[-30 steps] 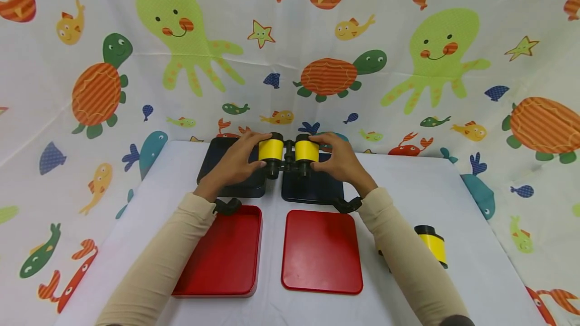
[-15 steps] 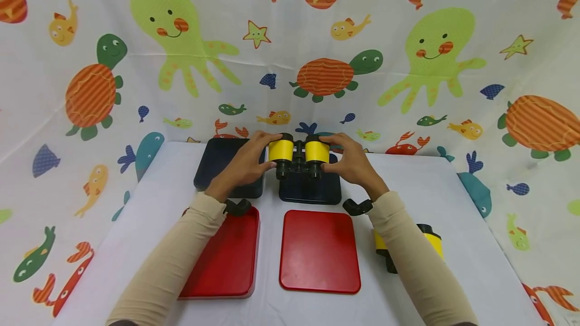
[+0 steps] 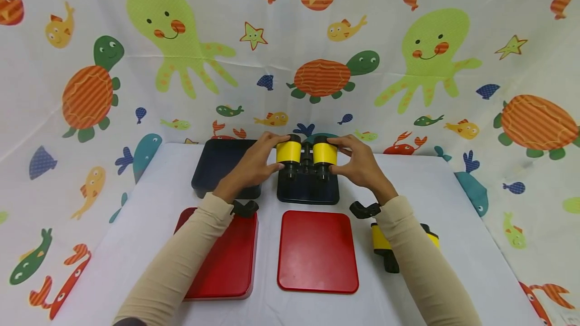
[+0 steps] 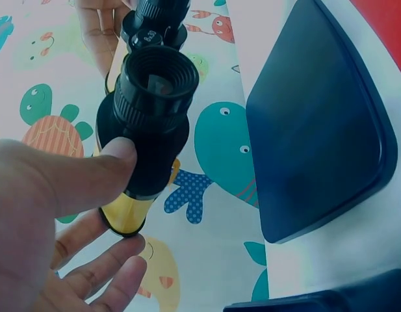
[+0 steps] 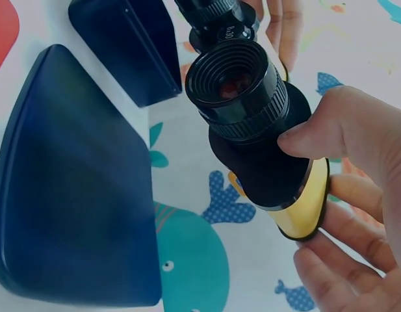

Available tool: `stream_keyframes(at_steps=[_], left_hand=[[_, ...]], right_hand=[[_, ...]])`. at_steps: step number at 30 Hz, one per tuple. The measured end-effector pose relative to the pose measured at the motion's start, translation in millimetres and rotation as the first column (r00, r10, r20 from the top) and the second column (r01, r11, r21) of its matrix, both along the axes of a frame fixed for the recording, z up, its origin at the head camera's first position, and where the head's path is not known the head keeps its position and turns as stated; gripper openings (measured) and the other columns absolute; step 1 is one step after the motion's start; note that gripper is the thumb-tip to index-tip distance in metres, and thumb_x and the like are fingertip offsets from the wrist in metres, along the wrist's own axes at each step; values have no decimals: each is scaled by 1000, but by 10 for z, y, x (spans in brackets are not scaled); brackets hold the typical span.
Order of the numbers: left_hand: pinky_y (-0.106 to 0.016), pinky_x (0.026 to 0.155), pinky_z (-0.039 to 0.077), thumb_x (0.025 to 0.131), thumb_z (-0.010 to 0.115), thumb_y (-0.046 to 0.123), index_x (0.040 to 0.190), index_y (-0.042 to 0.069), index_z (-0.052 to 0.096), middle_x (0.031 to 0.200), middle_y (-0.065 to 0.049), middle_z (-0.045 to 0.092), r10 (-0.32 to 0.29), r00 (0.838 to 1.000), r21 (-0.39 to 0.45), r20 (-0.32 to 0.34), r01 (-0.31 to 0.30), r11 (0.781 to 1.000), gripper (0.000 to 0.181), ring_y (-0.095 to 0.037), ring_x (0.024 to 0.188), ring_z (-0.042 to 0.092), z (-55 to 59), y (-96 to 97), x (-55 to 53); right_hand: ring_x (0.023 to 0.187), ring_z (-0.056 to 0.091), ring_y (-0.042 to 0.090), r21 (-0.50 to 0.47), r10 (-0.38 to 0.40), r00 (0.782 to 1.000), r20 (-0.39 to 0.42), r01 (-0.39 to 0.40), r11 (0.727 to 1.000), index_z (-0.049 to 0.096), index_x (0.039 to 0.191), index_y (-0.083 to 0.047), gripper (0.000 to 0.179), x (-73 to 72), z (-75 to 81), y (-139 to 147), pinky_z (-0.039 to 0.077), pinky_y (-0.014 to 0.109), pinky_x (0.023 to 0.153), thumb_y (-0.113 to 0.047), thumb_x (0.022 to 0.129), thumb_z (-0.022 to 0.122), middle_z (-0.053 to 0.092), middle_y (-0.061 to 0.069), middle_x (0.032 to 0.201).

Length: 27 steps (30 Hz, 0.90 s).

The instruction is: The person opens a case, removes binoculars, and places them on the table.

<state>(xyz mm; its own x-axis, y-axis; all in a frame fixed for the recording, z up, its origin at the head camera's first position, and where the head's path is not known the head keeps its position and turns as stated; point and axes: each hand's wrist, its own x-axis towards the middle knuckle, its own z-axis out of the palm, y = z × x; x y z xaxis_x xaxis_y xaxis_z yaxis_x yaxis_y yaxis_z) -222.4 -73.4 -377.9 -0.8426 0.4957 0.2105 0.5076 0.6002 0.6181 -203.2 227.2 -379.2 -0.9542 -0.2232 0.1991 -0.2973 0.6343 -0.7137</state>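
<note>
Both hands hold a pair of yellow and black binoculars [image 3: 306,159] in the air, in front of the dark blue lid [image 3: 309,191] in the head view. My left hand [image 3: 254,166] grips the left barrel; my right hand [image 3: 361,166] grips the right barrel. In the left wrist view, the thumb of the left hand [image 4: 54,195] presses near an eyepiece of the binoculars [image 4: 145,123], with the other fingers underneath. The right wrist view shows the right hand [image 5: 372,153] pinching the other barrel of the binoculars [image 5: 262,140] likewise.
A dark blue box [image 3: 217,162] sits at the back left of the white table [image 3: 408,180]. Nearer stand a red box [image 3: 235,260] and a flat red lid [image 3: 317,253]. More yellow and black binoculars [image 3: 381,239] lie partly under the right forearm. A patterned cloth [image 3: 281,24] hangs behind.
The binoculars and both hands have moved to the right, from over the gap between the dark box and lid to over the lid. The head view has shifted slightly.
</note>
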Motion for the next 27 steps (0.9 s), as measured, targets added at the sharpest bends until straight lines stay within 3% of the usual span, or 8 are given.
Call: stream_keyframes(at_steps=[27], left_hand=[[-54, 122, 44, 96, 79, 10, 161, 14, 45, 150, -14, 50, -57, 998, 38, -32, 58, 998, 73, -33, 138, 54, -64, 247, -3]], right_hand=[[138, 55, 39, 0, -33, 999, -15, 33, 999, 61, 147, -9, 67, 86, 13, 283, 45, 54, 121, -2, 84, 84, 56, 14, 150]])
